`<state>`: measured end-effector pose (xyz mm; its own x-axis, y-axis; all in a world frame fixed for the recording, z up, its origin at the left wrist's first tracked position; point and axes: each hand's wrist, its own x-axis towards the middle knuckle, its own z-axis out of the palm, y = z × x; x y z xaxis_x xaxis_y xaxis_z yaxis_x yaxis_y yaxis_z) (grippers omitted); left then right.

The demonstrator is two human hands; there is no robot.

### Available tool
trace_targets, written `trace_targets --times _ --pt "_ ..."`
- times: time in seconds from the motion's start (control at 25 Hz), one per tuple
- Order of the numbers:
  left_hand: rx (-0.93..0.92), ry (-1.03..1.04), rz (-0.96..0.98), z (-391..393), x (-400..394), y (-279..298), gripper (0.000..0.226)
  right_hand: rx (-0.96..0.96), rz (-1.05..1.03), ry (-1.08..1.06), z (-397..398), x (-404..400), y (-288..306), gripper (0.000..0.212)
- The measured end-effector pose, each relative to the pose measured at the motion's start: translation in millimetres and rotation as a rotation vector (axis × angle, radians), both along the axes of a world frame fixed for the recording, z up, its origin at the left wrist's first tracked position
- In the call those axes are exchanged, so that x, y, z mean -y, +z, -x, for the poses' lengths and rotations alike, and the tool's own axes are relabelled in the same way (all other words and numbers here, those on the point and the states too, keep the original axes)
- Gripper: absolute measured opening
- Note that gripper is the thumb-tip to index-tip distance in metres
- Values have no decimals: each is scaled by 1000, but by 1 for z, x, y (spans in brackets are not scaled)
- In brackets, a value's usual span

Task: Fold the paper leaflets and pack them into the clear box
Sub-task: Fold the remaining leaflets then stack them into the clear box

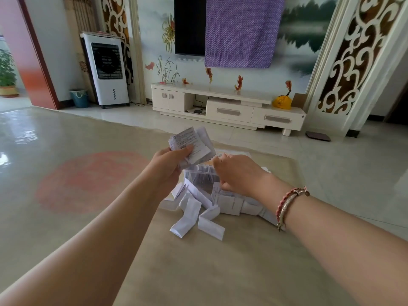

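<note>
Folded leaflets in our left hand, right hand at the clear box.

Our left hand (171,161) grips a bundle of folded leaflets (194,144), thumb pinched over fine print too small for us to read; our right hand (237,173), a bracelet (289,206) at its wrist, hovers with curled fingers over the clear box (199,178), and we cannot tell whether it holds anything. The box holds some papers, and loose folded leaflets (198,215) lie just beside it on a beige mat (220,272) over the glossy tiled floor (353,162). Beyond stand a white TV cabinet (229,107), an air cooler (106,67) and a purple cloth (241,32).
</note>
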<state>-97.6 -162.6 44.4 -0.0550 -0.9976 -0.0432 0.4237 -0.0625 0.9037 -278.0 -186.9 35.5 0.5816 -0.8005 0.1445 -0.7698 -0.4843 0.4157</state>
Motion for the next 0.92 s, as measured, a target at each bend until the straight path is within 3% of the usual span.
trace_targets --times 0.4,0.56,0.68,0.8,0.92 --pt "14 -81 -129 -8 10 5 17 62 -117 41 22 5 32 25" --pt "-102 -4 -78 -17 16 6 32 28 328 87 27 23 38 19" --pt "-95 -11 -86 -18 15 12 32 54 456 -12 18 35 49 11" --pt "-53 -27 -132 -16 18 16 26 235 414 -137 9 45 55 24" --pt "-77 -62 -195 -11 25 17 27 685 239 -202 3 54 56 33"
